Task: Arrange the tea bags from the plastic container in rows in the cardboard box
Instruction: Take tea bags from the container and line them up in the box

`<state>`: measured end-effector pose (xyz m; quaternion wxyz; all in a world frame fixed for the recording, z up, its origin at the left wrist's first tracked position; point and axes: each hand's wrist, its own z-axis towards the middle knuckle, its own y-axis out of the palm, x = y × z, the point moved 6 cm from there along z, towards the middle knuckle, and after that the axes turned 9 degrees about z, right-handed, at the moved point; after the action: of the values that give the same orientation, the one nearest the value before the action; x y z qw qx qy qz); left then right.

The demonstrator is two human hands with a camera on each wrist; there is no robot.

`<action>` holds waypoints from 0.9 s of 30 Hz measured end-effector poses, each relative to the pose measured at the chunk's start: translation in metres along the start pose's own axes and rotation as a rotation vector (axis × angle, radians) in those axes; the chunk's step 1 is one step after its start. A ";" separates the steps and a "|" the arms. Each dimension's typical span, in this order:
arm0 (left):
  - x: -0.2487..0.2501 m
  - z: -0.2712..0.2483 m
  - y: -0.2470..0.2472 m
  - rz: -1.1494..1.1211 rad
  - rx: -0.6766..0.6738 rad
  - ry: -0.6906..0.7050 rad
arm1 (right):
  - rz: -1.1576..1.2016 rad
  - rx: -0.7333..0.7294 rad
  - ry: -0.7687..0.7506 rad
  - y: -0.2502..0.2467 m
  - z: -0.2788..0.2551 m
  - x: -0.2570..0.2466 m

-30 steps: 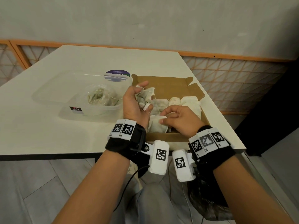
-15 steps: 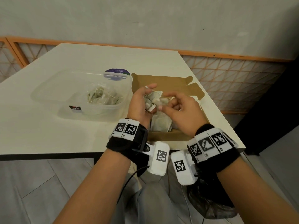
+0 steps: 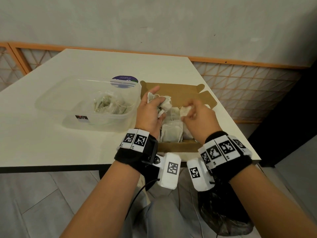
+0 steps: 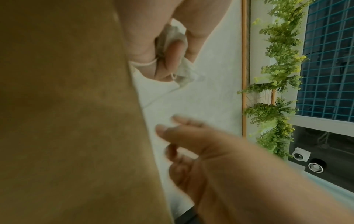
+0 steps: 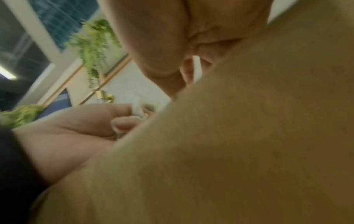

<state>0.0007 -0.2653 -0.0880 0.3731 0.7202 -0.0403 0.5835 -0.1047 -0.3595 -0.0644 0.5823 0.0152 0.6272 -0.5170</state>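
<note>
An open cardboard box (image 3: 178, 147) sits near the table's front right corner, with several tea bags (image 3: 171, 133) lying in it. My left hand (image 3: 152, 110) hovers over the box's left side and grips a bunch of tea bags (image 3: 165, 104), also seen bunched in its fingers (image 4: 172, 51). My right hand (image 3: 197, 115) is over the box's right side and pinches one tea bag (image 3: 185, 110) by its edge. A thin string runs between the two hands. The clear plastic container (image 3: 51, 102) to the left holds more tea bags (image 3: 109, 104).
A round purple-labelled lid (image 3: 125, 80) lies behind the container. The white table (image 3: 42, 143) ends just in front of the box and to its right. An orange lattice railing (image 3: 240, 90) runs behind it. A dark plastic bag (image 3: 221, 213) hangs below the right wrist.
My right hand rose from the tea bags in the box, met the left hand's bunch, and has drawn one tea bag away to the right. The left hand kept its bunch.
</note>
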 end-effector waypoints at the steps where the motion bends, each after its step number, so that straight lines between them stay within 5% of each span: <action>1: -0.001 0.000 0.001 0.023 -0.009 -0.006 | -0.001 -0.002 -0.127 -0.002 -0.003 -0.014; 4: -0.006 -0.001 0.006 0.059 -0.053 -0.030 | -0.097 -0.044 -0.419 -0.003 -0.009 -0.043; 9: -0.011 -0.001 0.009 0.021 -0.082 -0.146 | -0.154 0.032 -0.616 -0.011 0.003 -0.052; 15: -0.015 0.004 0.002 -0.003 -0.029 -0.190 | 0.551 -0.006 -0.030 -0.028 0.030 -0.020; 19: -0.011 0.000 0.005 0.116 -0.066 -0.134 | 0.855 -0.119 0.157 -0.026 0.029 -0.016; 23: -0.012 -0.005 0.011 0.248 -0.127 -0.101 | 0.821 -0.227 0.218 -0.021 0.028 -0.014; 27: -0.014 -0.002 0.007 0.271 -0.099 -0.091 | 0.356 -0.199 0.005 -0.025 0.033 -0.016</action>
<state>-0.0095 -0.2747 -0.0967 0.3239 0.7147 -0.1827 0.5923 -0.0915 -0.3839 -0.0294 0.6616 0.0692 0.6641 -0.3413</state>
